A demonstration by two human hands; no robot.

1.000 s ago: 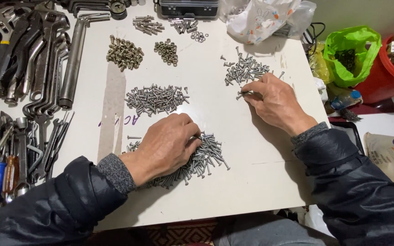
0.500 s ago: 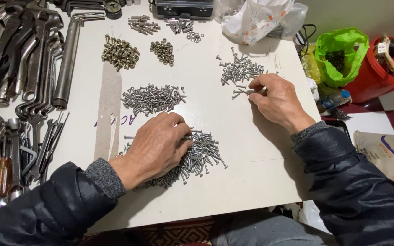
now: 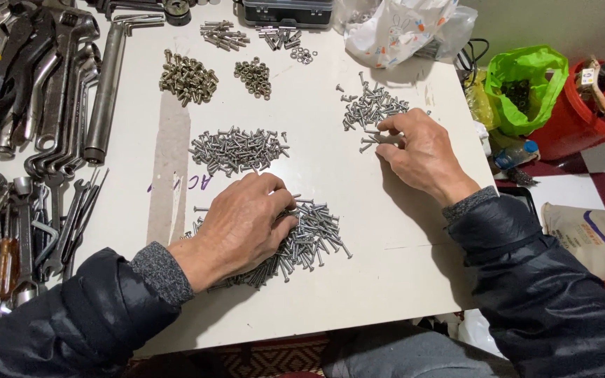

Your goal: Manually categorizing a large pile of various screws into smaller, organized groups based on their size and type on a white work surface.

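Presently sorting: left hand (image 3: 246,224) rests spread on the big screw pile (image 3: 309,241), right hand (image 3: 418,150) pinches screws beside the smaller pile (image 3: 372,108); next likely another careful pick.

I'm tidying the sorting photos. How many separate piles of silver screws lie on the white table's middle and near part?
3: one under the left hand, the screw pile; one mid-table; one at the right hand. Smaller hardware heaps lie farther back.
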